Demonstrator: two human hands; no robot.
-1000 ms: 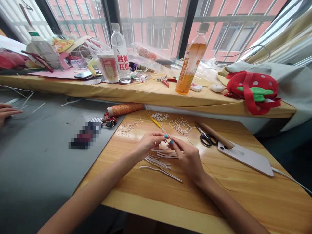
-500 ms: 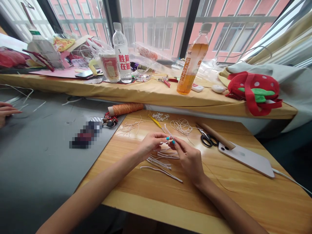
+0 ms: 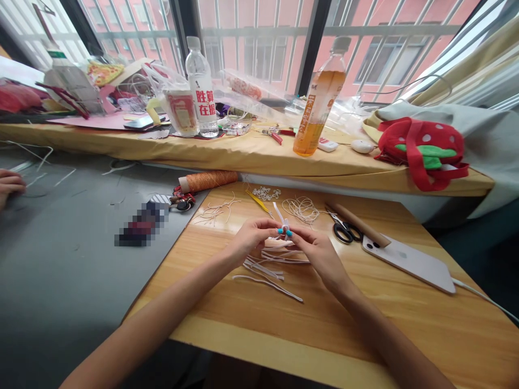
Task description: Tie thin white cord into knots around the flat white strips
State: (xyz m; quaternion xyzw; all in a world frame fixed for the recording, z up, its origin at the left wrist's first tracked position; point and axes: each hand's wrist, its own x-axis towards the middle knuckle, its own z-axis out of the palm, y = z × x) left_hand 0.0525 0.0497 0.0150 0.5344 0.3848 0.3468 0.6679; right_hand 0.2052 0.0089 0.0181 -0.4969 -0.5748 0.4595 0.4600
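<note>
Between my two hands a white cord (image 3: 286, 224) is bent into a small loop, with one end pointing up and away. My left hand (image 3: 256, 236) pinches it from the left, thumb and forefinger pressed together. From the right, my right hand (image 3: 314, 247) pinches the same cord, its thumb near the left thumb. Below the hands lie several cut white cords (image 3: 263, 268), partly hidden by the fingers. One longer white cord (image 3: 270, 286) rests nearest me on the wooden board (image 3: 227, 313).
Beyond my hands are yellow tweezers (image 3: 258, 203), small white pieces (image 3: 266, 193) and a coil of thin cord (image 3: 300, 209). Black-handled scissors (image 3: 344, 232), a brown tube (image 3: 359, 224) and a phone (image 3: 409, 263) lie right. An orange thread spool (image 3: 211, 181) and another person's hand (image 3: 10, 186) are left.
The loop in the cord now shows more openly between my thumbs. My right hand has turned slightly and its fingers lie flatter. The other person's hand at far left has drawn back a little.
</note>
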